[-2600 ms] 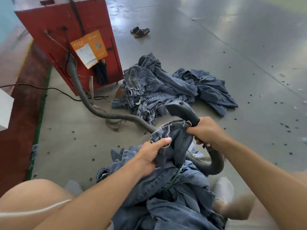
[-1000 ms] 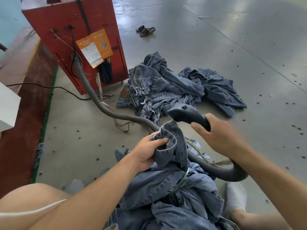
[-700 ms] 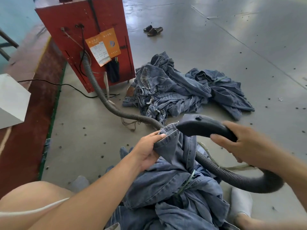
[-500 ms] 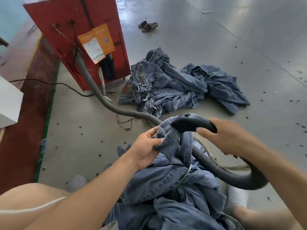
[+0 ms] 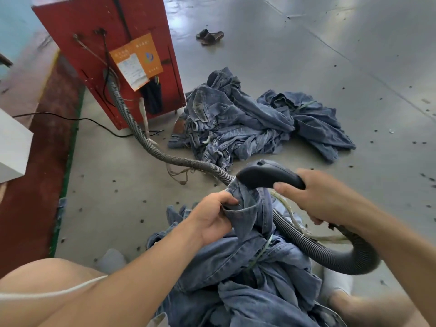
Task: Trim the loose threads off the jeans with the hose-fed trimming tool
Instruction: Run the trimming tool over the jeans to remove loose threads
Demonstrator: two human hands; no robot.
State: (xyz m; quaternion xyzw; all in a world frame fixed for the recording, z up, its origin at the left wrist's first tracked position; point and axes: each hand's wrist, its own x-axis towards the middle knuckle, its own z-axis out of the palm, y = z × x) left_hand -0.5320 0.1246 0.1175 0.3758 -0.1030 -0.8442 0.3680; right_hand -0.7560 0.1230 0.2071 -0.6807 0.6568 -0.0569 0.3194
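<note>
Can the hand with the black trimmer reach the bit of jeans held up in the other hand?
Probably yes: the right hand holds the trimmer with its nose at the jeans fold gripped by the left hand; nothing between them.

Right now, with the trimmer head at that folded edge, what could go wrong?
The left hand pinches the jeans right beside the trimming tool, so its fingertips could get nicked. The bunched fold may be drawn into the head instead of only threads. The hose loops across the denim below the right hand and could snag or drag the fabric.
</note>
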